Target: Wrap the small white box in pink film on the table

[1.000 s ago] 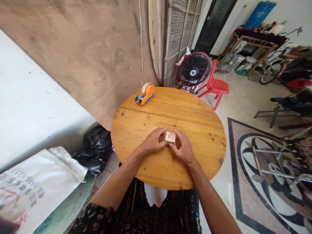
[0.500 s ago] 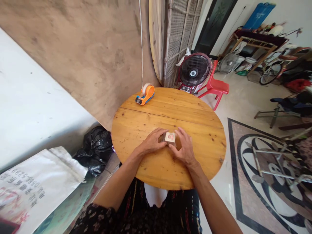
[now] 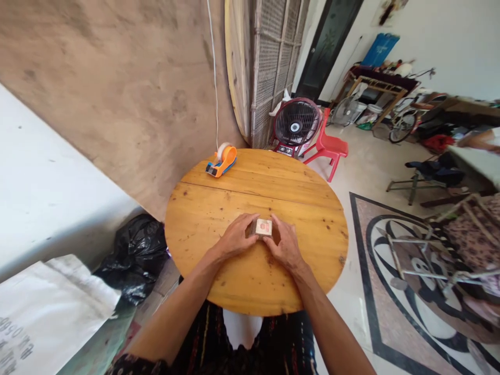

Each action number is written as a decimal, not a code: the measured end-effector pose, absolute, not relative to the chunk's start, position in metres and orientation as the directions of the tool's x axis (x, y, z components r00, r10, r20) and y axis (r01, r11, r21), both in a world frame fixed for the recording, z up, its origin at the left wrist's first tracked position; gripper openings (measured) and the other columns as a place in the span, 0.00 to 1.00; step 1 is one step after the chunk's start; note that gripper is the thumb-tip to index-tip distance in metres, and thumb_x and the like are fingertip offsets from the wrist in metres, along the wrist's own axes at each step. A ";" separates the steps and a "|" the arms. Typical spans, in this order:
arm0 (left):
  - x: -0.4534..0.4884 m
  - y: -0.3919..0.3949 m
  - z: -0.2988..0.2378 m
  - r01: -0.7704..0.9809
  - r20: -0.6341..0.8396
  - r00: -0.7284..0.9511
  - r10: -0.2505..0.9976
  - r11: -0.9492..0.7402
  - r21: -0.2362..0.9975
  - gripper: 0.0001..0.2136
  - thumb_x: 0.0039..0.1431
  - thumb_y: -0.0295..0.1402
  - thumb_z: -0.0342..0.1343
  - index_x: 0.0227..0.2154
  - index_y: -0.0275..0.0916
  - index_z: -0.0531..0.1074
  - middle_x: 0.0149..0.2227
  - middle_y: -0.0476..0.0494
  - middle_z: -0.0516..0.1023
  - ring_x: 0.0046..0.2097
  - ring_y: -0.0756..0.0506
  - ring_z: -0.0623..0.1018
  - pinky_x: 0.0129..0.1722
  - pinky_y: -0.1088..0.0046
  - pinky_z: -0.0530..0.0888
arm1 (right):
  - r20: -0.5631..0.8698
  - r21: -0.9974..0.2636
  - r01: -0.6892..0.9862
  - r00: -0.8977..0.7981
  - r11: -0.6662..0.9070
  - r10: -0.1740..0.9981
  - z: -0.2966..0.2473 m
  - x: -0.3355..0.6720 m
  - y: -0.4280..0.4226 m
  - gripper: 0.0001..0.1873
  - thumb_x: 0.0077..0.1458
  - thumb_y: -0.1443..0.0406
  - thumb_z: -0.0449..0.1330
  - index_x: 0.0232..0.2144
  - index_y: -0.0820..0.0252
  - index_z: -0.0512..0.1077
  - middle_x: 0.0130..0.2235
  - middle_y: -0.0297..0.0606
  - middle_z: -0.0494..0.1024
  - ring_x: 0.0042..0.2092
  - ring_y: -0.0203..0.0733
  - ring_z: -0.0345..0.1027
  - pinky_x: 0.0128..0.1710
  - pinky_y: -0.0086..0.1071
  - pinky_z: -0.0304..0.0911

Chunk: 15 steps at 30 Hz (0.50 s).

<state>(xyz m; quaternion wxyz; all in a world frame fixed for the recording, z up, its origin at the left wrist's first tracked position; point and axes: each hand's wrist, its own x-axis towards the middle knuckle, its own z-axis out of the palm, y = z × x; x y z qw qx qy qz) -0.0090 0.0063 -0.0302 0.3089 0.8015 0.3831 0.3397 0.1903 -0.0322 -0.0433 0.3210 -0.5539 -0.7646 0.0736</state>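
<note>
A small brown box [image 3: 262,228] with a white and red label on top rests on the round wooden table [image 3: 320,219], near its middle. My left hand [image 3: 234,239] has its fingers curled against the box's left side. My right hand [image 3: 285,244] cups the right side, fingers bent round it. Both hands grip the box between them and rest on the tabletop.
An orange and blue tape dispenser [image 3: 221,159] lies at the table's far left edge. A black bag [image 3: 135,252] and a white sack [image 3: 47,307] sit on the floor to the left. Beyond the table stand a fan [image 3: 296,126] and a red chair [image 3: 326,147].
The view has shifted, so the whole scene sits slightly left and lower. My hands keep their hold on the box, and my right fingers have closed a little tighter round it.
</note>
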 end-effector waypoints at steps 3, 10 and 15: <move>-0.009 0.007 -0.030 0.406 0.304 0.478 0.824 -0.514 0.755 0.27 0.52 0.28 0.56 0.57 0.40 0.63 0.52 0.40 0.71 0.52 0.42 0.72 0.54 0.61 0.70 | 0.397 -0.472 0.802 -0.178 0.367 0.900 -0.043 0.191 -0.033 0.34 0.55 0.58 0.58 0.62 0.60 0.55 0.54 0.48 0.73 0.54 0.53 0.66 0.55 0.50 0.58; -0.011 0.007 -0.030 0.441 0.245 0.490 0.836 -0.481 0.758 0.32 0.50 0.29 0.59 0.59 0.36 0.59 0.56 0.36 0.68 0.56 0.40 0.70 0.57 0.59 0.67 | 0.344 -0.533 0.783 -0.145 0.320 0.928 -0.042 0.190 -0.033 0.38 0.52 0.56 0.60 0.62 0.60 0.55 0.58 0.49 0.69 0.58 0.55 0.62 0.57 0.51 0.55; -0.010 0.008 -0.036 0.452 0.246 0.452 0.858 -0.457 0.766 0.32 0.51 0.31 0.59 0.60 0.37 0.58 0.58 0.37 0.67 0.57 0.40 0.69 0.58 0.60 0.66 | 0.318 -0.530 0.794 -0.141 0.299 0.938 -0.044 0.191 -0.030 0.37 0.53 0.56 0.60 0.61 0.62 0.57 0.56 0.50 0.71 0.56 0.56 0.64 0.56 0.51 0.57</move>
